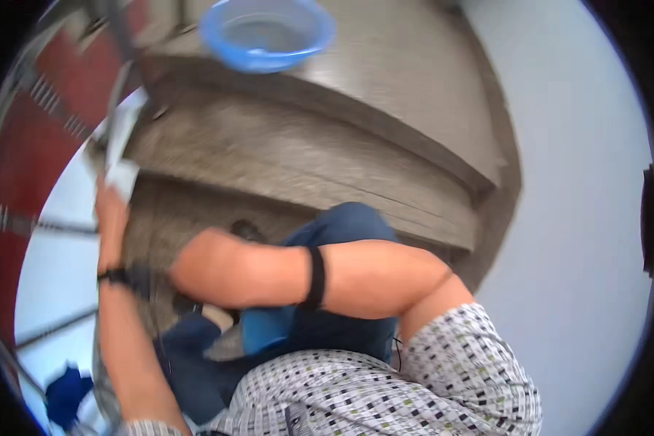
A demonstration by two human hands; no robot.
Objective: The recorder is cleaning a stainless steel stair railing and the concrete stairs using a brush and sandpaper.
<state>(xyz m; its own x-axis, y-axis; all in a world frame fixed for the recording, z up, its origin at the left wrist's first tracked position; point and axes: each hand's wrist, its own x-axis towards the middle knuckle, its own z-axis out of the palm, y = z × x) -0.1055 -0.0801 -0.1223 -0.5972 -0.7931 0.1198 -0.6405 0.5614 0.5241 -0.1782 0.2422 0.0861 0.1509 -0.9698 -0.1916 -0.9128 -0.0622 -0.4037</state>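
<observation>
Left of the blue basin (265, 61), our left hand (113, 207) grips white cloth (123, 178) the railing (69, 228) could snag; we cannot read our blurred right hand (207, 266).

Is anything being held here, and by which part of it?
The left hand seems to hold a white cloth-like piece by its near edge. The right hand is too blurred to tell.

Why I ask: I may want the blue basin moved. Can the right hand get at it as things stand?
Probably not without leaning forward: the right hand is near the left forearm, and the blue basin sits farther up the stairs. Nothing visible blocks the way, though.
</observation>
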